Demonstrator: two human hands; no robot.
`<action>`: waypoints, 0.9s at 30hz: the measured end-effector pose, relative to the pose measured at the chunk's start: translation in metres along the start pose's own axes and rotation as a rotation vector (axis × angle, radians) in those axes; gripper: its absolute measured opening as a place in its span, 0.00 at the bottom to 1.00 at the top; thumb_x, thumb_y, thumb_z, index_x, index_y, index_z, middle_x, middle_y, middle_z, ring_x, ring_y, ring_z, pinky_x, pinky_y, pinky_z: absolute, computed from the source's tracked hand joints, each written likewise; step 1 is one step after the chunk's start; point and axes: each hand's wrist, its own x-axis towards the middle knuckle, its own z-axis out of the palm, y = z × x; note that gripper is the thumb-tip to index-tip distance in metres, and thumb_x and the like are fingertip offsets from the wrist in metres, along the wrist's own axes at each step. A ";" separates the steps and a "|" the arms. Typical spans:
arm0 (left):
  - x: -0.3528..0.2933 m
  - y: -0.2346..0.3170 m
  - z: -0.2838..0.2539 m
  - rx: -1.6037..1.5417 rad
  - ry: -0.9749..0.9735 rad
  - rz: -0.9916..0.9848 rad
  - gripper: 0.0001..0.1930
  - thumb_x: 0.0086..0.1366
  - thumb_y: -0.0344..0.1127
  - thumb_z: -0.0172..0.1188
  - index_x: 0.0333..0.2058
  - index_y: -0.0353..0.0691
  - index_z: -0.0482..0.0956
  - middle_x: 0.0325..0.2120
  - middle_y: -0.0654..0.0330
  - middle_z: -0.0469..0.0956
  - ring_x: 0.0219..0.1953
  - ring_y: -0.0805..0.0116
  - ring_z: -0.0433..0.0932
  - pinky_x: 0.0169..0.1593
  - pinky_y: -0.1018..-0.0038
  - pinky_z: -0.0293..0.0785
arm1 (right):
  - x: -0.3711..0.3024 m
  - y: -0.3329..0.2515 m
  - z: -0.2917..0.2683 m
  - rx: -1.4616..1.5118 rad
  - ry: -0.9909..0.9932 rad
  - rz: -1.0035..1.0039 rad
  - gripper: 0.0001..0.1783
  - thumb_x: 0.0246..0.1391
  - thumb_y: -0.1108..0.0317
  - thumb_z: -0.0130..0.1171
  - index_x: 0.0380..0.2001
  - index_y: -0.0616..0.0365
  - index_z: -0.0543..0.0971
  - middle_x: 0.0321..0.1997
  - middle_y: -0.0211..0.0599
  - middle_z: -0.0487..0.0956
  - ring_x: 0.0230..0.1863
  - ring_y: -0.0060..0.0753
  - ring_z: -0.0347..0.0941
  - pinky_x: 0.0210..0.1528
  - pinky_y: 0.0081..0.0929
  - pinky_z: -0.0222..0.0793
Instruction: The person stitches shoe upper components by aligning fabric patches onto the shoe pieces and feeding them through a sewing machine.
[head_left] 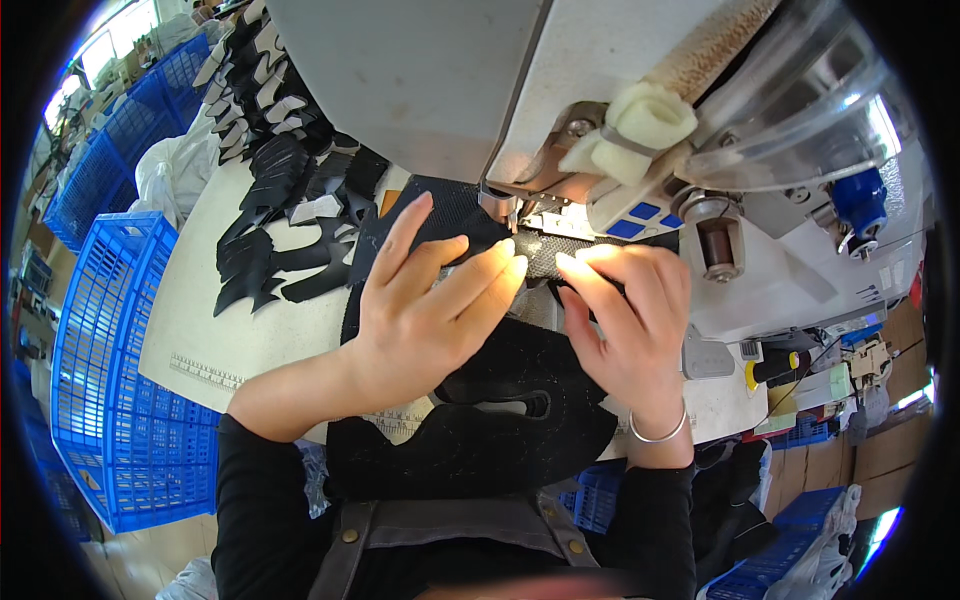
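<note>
A black shoe-upper piece (480, 440) with a textured mesh part (545, 250) lies under the needle area of a sewing machine (620, 120), its near end hanging towards my lap. My left hand (425, 310) rests on the dark material left of the needle, fingers stretched and spread, fingertips pressing down close to the presser foot (498, 203). To the right, my right hand (630, 305) has its fingertips on the mesh, its thumb apart from the fingers; the palm side is hidden. A lamp lights the fingertips.
Stacked black and pale cut pieces (275, 200) cover the table's left part. A blue plastic crate (110, 370) stands beyond the left edge. On the machine's right are a thread bobbin (718, 245) and a clear plastic guard (800, 140). A black spool (775, 367) sits farther right.
</note>
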 end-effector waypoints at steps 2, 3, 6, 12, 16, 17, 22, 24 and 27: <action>0.003 -0.002 -0.001 0.009 -0.037 -0.048 0.11 0.47 0.32 0.61 0.33 0.45 0.85 0.33 0.66 0.82 0.32 0.68 0.79 0.61 0.53 0.63 | -0.004 0.010 0.003 0.013 -0.064 0.047 0.19 0.33 0.78 0.65 0.36 0.55 0.81 0.41 0.33 0.79 0.36 0.38 0.71 0.39 0.34 0.64; 0.003 -0.002 0.001 -0.007 -0.024 -0.077 0.09 0.49 0.30 0.62 0.31 0.46 0.84 0.32 0.68 0.82 0.33 0.68 0.80 0.62 0.53 0.60 | -0.005 0.016 0.006 0.026 -0.059 -0.002 0.20 0.32 0.78 0.65 0.36 0.55 0.81 0.41 0.32 0.79 0.36 0.37 0.71 0.38 0.33 0.64; 0.001 -0.009 0.005 -0.052 -0.014 -0.101 0.09 0.49 0.29 0.62 0.30 0.47 0.84 0.31 0.69 0.82 0.34 0.68 0.81 0.64 0.53 0.57 | -0.004 0.020 0.006 0.062 -0.054 -0.074 0.21 0.30 0.78 0.64 0.36 0.55 0.81 0.41 0.32 0.79 0.37 0.36 0.72 0.39 0.33 0.66; -0.001 -0.029 0.012 -0.113 0.045 -0.107 0.08 0.46 0.26 0.62 0.26 0.47 0.82 0.28 0.71 0.81 0.34 0.69 0.81 0.59 0.59 0.61 | -0.003 0.007 0.009 0.114 -0.081 -0.064 0.19 0.30 0.77 0.64 0.34 0.57 0.82 0.37 0.31 0.80 0.37 0.34 0.74 0.38 0.33 0.69; 0.003 -0.036 0.022 -0.191 0.084 -0.082 0.07 0.44 0.26 0.64 0.23 0.47 0.81 0.24 0.73 0.79 0.35 0.71 0.81 0.54 0.62 0.65 | -0.007 0.002 0.013 -0.025 0.003 -0.146 0.12 0.37 0.72 0.68 0.31 0.57 0.82 0.36 0.28 0.78 0.33 0.25 0.74 0.30 0.25 0.65; 0.002 -0.039 0.024 -0.194 0.087 -0.083 0.07 0.44 0.26 0.64 0.23 0.47 0.81 0.24 0.73 0.79 0.35 0.71 0.81 0.54 0.62 0.65 | -0.006 0.000 0.013 -0.016 -0.012 -0.112 0.14 0.34 0.74 0.66 0.31 0.57 0.82 0.36 0.28 0.79 0.34 0.28 0.74 0.34 0.27 0.67; 0.001 -0.060 0.042 -0.422 0.055 -0.188 0.10 0.44 0.21 0.63 0.25 0.45 0.82 0.24 0.67 0.81 0.31 0.68 0.80 0.39 0.71 0.67 | -0.010 -0.005 0.029 -0.133 0.076 -0.134 0.16 0.34 0.76 0.63 0.33 0.57 0.82 0.36 0.28 0.79 0.36 0.31 0.74 0.41 0.32 0.68; -0.005 -0.064 0.040 -0.542 0.062 -0.264 0.09 0.46 0.22 0.62 0.27 0.44 0.82 0.27 0.67 0.81 0.30 0.68 0.79 0.38 0.71 0.69 | -0.004 -0.009 0.023 -0.173 0.010 -0.090 0.16 0.36 0.76 0.63 0.34 0.57 0.82 0.35 0.29 0.78 0.37 0.33 0.74 0.45 0.35 0.67; 0.012 -0.054 0.011 -0.326 0.011 0.143 0.10 0.48 0.28 0.61 0.33 0.43 0.82 0.34 0.63 0.80 0.35 0.67 0.77 0.44 0.65 0.72 | -0.005 -0.005 0.009 -0.092 0.045 -0.019 0.16 0.37 0.77 0.63 0.35 0.56 0.82 0.35 0.31 0.78 0.37 0.35 0.74 0.47 0.36 0.66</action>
